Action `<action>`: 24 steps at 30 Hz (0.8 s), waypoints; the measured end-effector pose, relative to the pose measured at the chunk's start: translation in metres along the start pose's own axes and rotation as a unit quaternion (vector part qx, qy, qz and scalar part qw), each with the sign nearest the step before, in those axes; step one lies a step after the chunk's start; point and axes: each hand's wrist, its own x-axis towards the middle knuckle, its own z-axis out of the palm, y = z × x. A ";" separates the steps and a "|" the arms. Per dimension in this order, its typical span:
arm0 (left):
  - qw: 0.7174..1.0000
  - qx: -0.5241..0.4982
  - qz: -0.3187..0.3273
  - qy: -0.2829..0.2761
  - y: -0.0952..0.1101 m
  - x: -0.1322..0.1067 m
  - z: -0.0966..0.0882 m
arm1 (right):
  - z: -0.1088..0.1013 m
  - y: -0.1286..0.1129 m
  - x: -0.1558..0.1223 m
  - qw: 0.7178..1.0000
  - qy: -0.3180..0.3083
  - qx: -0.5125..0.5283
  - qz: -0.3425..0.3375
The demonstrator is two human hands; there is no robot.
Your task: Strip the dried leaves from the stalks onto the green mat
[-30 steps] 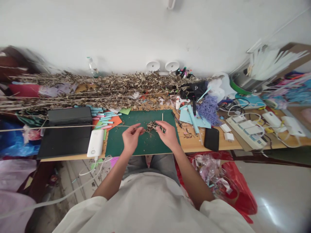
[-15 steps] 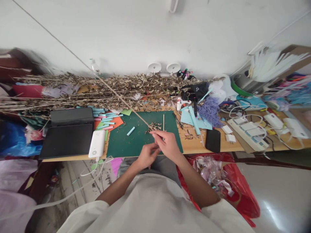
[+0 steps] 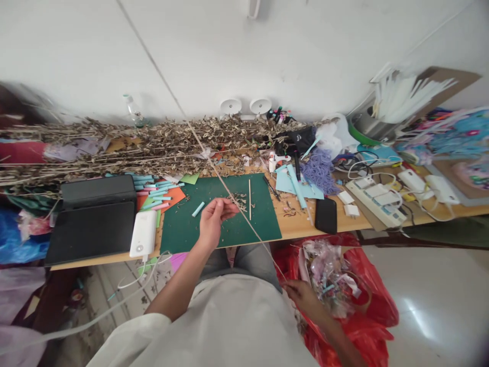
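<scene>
A long thin pale stem (image 3: 263, 247) ran slantwise across the dark green rectangular cutting mat (image 3: 183, 234). Its upper length rose past the mat's far edge and up in front of the white wall, and its lower end dropped off the mat's near right corner. The left hand (image 3: 212, 221) hovered over the middle of the mat, thumb and fingertips drawn together and pinching the stem where it crossed the mat. The right hand (image 3: 301, 295) was low, below the mat's near right corner and just beside the crumpled red plastic bag (image 3: 367, 306). Its fingers were curled round the stem's lower end, though the grip was only partly visible.

On the mat, right of the left hand, lay a short straight pale stick (image 3: 249, 199) beside a scatter of dry leaf crumbs (image 3: 240, 200). A small light-blue paper tube (image 3: 197, 209) lay left of the hand. A white oblong power bank (image 3: 143, 234) sat just off the mat's left edge, a flat black phone (image 3: 326, 215) off its right edge. A heap of dried leafy branches (image 3: 153, 148) stretched behind the mat.
</scene>
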 end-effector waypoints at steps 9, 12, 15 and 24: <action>0.977 0.195 0.033 -0.084 -0.020 -0.010 0.017 | 0.001 0.014 -0.010 0.994 0.009 0.101 0.034; 0.883 0.420 0.207 -0.010 -0.021 -0.009 0.000 | -0.003 0.005 -0.013 0.993 0.008 0.111 0.031; 0.758 0.562 0.321 0.079 -0.017 -0.007 -0.022 | -0.002 0.002 -0.017 0.994 0.005 0.105 0.023; 0.721 0.588 0.267 0.251 0.010 -0.001 -0.063 | -0.005 0.009 -0.019 0.991 0.024 0.131 -0.019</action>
